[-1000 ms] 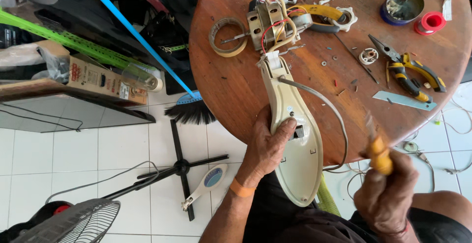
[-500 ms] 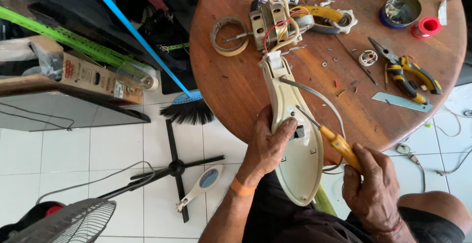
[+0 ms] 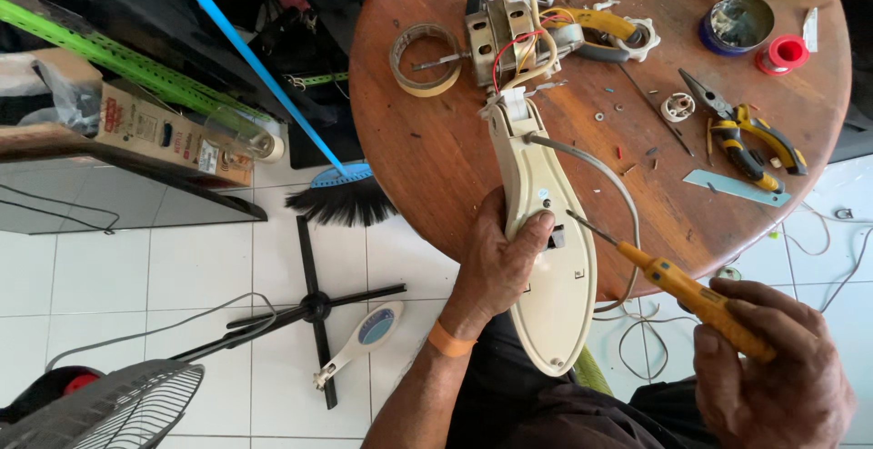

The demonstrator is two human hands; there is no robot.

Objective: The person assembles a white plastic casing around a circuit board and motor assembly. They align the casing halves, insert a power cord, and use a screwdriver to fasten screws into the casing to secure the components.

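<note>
**Screwdriver on the fan cover**

The left hand has its grip wrapped around a long cream fan cover, thumb on top. The cover hangs over the near edge of the round wooden worktop. The right hand has its grip closed tight on a yellow screwdriver, whose tip touches the cover. Pliers lie near the right edge.

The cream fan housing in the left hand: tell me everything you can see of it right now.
The cream fan housing is a long, teardrop-shaped plastic shell, lying lengthwise over the edge of the round wooden table, wide end toward the person. Its narrow end meets the motor with red and cream wires. The left hand grips its side, thumb on top. The yellow-handled screwdriver in the right hand has its tip on the face. A grey cable leaves it.
</note>
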